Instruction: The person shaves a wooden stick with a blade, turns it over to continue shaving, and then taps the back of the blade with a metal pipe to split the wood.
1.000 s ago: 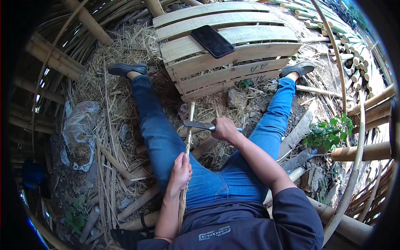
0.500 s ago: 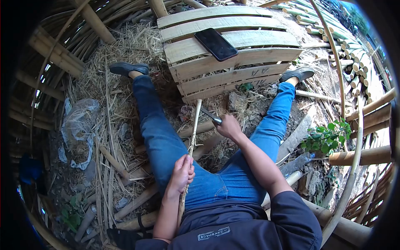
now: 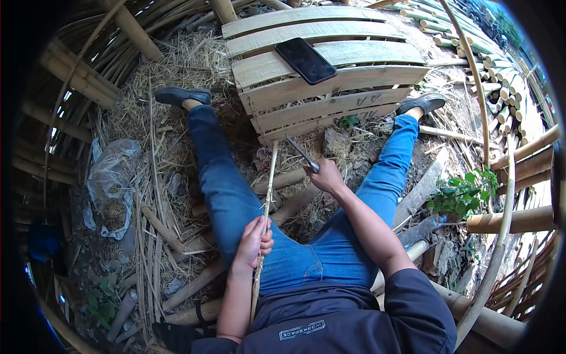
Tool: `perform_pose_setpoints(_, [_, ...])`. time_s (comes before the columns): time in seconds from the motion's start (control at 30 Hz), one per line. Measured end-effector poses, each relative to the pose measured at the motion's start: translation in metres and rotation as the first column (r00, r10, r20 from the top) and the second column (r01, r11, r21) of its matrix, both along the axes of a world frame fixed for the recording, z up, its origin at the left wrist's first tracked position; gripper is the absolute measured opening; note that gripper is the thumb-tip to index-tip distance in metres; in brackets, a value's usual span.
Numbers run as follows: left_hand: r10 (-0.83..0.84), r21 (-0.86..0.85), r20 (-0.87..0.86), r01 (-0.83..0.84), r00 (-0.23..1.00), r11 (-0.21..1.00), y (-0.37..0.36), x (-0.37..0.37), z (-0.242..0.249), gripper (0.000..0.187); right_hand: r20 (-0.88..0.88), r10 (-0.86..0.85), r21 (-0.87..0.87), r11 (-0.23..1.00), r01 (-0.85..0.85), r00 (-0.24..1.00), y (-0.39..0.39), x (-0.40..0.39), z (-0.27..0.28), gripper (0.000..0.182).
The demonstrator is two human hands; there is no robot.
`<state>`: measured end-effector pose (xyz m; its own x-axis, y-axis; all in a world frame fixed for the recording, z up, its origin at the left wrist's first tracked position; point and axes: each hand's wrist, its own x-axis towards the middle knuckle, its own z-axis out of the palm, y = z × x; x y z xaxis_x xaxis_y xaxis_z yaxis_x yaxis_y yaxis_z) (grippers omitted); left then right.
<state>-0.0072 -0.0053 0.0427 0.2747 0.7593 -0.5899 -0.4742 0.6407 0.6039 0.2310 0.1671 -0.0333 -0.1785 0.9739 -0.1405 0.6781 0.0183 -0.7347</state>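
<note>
I sit on the ground with legs in blue jeans spread apart. My left hand [image 3: 253,243] grips a thin bamboo strip [image 3: 268,183] that runs from my lap forward between my legs. My right hand [image 3: 326,177] holds a knife [image 3: 300,152] by its handle, blade pointing up and left, lifted just right of the strip's far end and apart from it.
A bamboo slat pallet [image 3: 330,76] stands ahead with a black phone [image 3: 305,61] lying on it. Straw and cut bamboo pieces cover the ground. A plastic bag [image 3: 112,177] lies at the left. Bamboo poles [image 3: 510,221] and a green plant [image 3: 463,189] are at the right.
The knife left the strip: it lay across the strip a second ago, then slid forward along it and now is lifted off to the right. My left hand stayed on the strip.
</note>
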Motion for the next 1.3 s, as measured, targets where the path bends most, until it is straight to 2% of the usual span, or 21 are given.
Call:
perform_pose_setpoints(0.17, [-0.007, 0.004, -0.071, 0.007, 0.997, 1.0, 0.003, 0.005, 0.0, 0.024, -0.038, 0.189, 0.071, 0.98, -0.186, 0.981, -0.012, -0.019, 0.009, 0.029])
perform_pose_setpoints(0.2, [-0.005, 0.012, -0.106, 0.006, 0.994, 1.0, 0.002, 0.007, 0.0, 0.024, 0.024, 0.186, 0.077, 0.979, -0.187, 0.982, -0.015, -0.022, 0.009, 0.026])
perform_pose_setpoints(0.3, [0.005, 0.048, -0.213, 0.006, 0.977, 0.999, 0.0, 0.014, 0.003, 0.023, 0.048, 0.201, 0.041, 0.978, -0.203, 0.978, -0.021, -0.027, 0.012, 0.021])
perform_pose_setpoints(0.43, [0.023, 0.095, -0.393, 0.015, 0.919, 0.995, -0.001, 0.021, 0.006, 0.028, 0.014, 0.226, -0.016, 0.974, -0.226, 0.974, -0.022, -0.025, 0.019, 0.015])
perform_pose_setpoints(0.53, [0.066, 0.238, -0.674, 0.131, 0.736, 0.962, -0.006, 0.019, -0.033, 0.029, 0.083, 0.191, -0.016, 0.982, -0.19, 0.978, -0.02, -0.026, 0.003, 0.015])
perform_pose_setpoints(0.57, [0.071, 0.251, -0.701, 0.152, 0.71, 0.956, -0.008, 0.017, -0.041, 0.029, 0.083, 0.185, -0.005, 0.983, -0.185, 0.979, -0.02, -0.027, -0.001, 0.015])
perform_pose_setpoints(0.7, [0.094, 0.283, -0.769, 0.206, 0.632, 0.937, -0.007, 0.014, -0.047, 0.03, 0.105, 0.17, 0.017, 0.985, -0.173, 0.98, -0.02, -0.029, 0.004, 0.016])
perform_pose_setpoints(0.83, [0.093, 0.279, -0.745, 0.181, 0.661, 0.943, -0.008, 0.017, -0.035, 0.03, 0.131, 0.159, 0.073, 0.983, -0.17, 0.978, -0.02, -0.031, 0.002, 0.017])
perform_pose_setpoints(0.93, [0.063, 0.206, -0.828, 0.199, 0.557, 0.958, -0.008, 0.021, -0.017, 0.038, 0.111, -0.018, 0.102, 0.995, 0.006, 0.994, -0.009, -0.03, -0.015, 0.018])
perform_pose_setpoints(1.0, [0.111, 0.271, -0.852, 0.249, 0.512, 0.93, -0.009, 0.019, -0.033, 0.039, 0.135, 0.012, 0.117, 0.993, -0.028, 0.991, 0.001, -0.016, -0.01, 0.018])
perform_pose_setpoints(1.1, [0.128, 0.304, -0.816, 0.231, 0.563, 0.924, -0.01, 0.018, -0.043, 0.037, 0.065, 0.032, 0.084, 0.996, -0.038, 0.997, -0.002, -0.014, -0.004, 0.019])
perform_pose_setpoints(1.2, [0.049, 0.229, -0.641, 0.13, 0.766, 0.965, -0.007, 0.02, -0.034, 0.029, -0.049, 0.081, 0.029, 0.996, -0.08, 0.995, -0.007, -0.02, -0.022, 0.024])
perform_pose_setpoints(1.3, [0.027, 0.128, -0.513, 0.045, 0.858, 0.991, -0.004, 0.022, -0.006, 0.029, 0.024, 0.228, 0.081, 0.97, -0.229, 0.973, -0.016, -0.025, -0.011, 0.024])
